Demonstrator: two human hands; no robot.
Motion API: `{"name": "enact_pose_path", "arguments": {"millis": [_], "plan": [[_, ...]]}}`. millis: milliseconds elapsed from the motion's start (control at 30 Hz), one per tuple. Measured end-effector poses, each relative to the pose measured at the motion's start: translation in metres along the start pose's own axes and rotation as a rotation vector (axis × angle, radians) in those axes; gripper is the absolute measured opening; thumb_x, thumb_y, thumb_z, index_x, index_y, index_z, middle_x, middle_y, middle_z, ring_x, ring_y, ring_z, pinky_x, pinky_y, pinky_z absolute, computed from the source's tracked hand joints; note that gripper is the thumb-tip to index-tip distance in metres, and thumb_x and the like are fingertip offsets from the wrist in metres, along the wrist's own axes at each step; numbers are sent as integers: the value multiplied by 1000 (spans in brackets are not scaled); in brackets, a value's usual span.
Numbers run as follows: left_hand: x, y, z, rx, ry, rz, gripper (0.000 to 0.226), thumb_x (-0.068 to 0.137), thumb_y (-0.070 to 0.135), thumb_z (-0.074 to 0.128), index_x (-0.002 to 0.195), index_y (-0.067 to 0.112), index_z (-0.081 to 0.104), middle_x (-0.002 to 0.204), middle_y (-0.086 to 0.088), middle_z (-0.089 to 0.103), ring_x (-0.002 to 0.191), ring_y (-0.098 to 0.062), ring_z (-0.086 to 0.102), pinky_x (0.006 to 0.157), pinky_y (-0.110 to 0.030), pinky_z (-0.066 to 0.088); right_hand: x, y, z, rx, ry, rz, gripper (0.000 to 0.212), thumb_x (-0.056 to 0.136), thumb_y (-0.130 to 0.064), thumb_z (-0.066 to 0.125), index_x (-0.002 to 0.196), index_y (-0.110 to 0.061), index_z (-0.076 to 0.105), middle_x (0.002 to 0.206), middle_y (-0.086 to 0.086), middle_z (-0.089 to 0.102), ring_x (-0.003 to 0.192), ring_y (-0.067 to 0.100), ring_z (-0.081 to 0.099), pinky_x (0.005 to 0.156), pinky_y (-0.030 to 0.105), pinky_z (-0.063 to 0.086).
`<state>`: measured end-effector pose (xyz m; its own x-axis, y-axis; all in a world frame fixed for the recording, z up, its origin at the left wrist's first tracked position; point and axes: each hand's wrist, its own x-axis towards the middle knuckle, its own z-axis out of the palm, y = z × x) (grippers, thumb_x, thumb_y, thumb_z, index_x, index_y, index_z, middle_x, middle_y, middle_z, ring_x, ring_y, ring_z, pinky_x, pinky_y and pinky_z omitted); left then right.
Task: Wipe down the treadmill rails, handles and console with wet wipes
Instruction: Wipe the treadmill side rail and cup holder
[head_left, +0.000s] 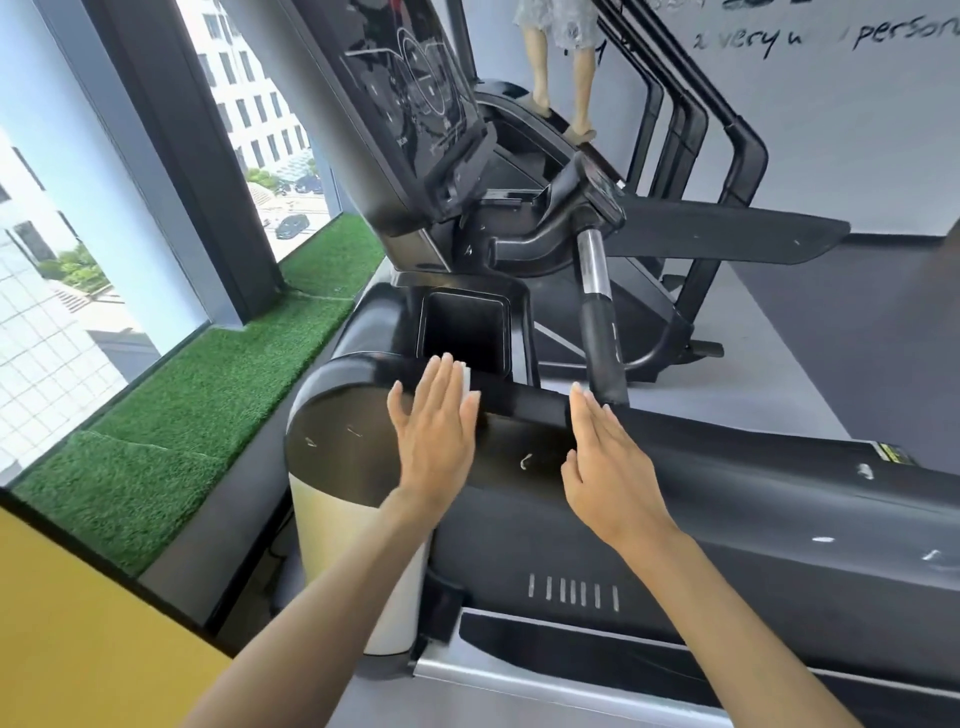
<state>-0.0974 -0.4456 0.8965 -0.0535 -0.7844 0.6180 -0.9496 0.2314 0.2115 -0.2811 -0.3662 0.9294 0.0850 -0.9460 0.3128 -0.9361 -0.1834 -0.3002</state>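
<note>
Black treadmill (753, 519) across the lower right, glossy hood scuffed with pale marks, a row of short vent slots low on its front. To the left, a tall window (93, 218) in a dark frame, office blocks and parked cars outside. Along the sill, a strip of artificial grass (218, 405). Bottom left, a yellow surface (67, 639). Far right, a pale wall (857, 130) with black handwritten-style lettering, only partly readable.

Above the hood, tilted towards the viewer, the dark console (415, 98), screen unlit, faint circular graphics on it. Right of the console, an upright handle (595, 270), chrome section above a black grip. Beyond it, on a neighbouring machine, the bare legs of another person (563, 73). Below the console, a square black pocket (465, 332), open at the top. Just in front of the pocket, a black crossbar (519, 402) running left to right.

Left hand (436, 436) flat on that crossbar, palm down, fingers straight and together, pressing a white wet wipe (470, 384) against it; only an edge of the wipe visible past the fingertips. Right hand (608, 467) released, fingers straight, fingertips at the right end of the same crossbar, grasping nothing, apart from the wipe; touching or just above the bar, hard to tell.
</note>
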Motion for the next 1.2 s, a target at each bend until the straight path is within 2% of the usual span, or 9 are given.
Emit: {"name": "enact_pose_path", "arguments": {"millis": [133,233,367,433,567,700,867,1100,1200], "plan": [[-13,54,5,-48,-36,206,58,105,37,12,128,13,59,136,-1,56,131,-14,46,109,-43,15,-1,6,-1,46,-53,-6,70,95,-5,36,153,-15,-2,161,-2,4,148,16,1,115,23,12],[-12,42,1,1,-39,368,55,106,38,16,129,13,59,137,0,56,130,-12,48,110,-42,15,-4,12,1,61,-74,-79,70,95,-2,35,152,-11,-5,158,-6,-6,144,5,-16,117,19,-7],[-8,16,1,47,9,178,58,105,37,11,130,13,57,137,-1,55,131,-15,47,107,-47,16,-19,16,12,56,117,45,56,99,-22,24,150,1,18,156,13,22,146,20,16,117,21,-5],[-11,32,4,37,29,126,53,104,35,15,129,13,57,137,-2,55,132,-15,46,108,-47,15,-22,17,15,73,151,57,55,98,-18,26,150,1,19,156,13,24,145,14,11,118,22,0],[-22,70,8,26,-39,348,54,104,38,16,134,13,54,141,0,51,135,-13,41,110,-45,16,-22,19,6,127,109,75,68,90,3,38,152,-7,12,159,5,15,136,2,-5,115,20,5],[-12,40,6,47,-6,446,49,105,34,21,133,15,55,140,1,53,133,-11,44,110,-43,17,-23,19,5,73,123,59,71,85,9,40,151,-4,15,158,10,20,144,15,9,113,22,8],[-4,44,10,22,28,118,54,104,32,15,125,13,60,132,-1,58,130,-16,48,109,-45,14,-23,21,8,80,113,81,72,87,9,38,152,-9,12,159,6,16,147,24,10,115,29,22],[-16,57,8,96,-24,535,48,104,33,21,138,15,50,143,-1,49,135,-12,41,111,-44,18,-18,22,22,-74,234,37,75,62,20,59,135,12,43,136,25,50,128,35,48,106,47,29],[-5,13,3,116,25,357,48,104,32,19,133,15,53,139,-1,52,133,-13,44,109,-45,16,-18,21,22,-118,242,46,83,54,20,65,133,11,44,134,24,53,125,35,51,105,42,33]]}}
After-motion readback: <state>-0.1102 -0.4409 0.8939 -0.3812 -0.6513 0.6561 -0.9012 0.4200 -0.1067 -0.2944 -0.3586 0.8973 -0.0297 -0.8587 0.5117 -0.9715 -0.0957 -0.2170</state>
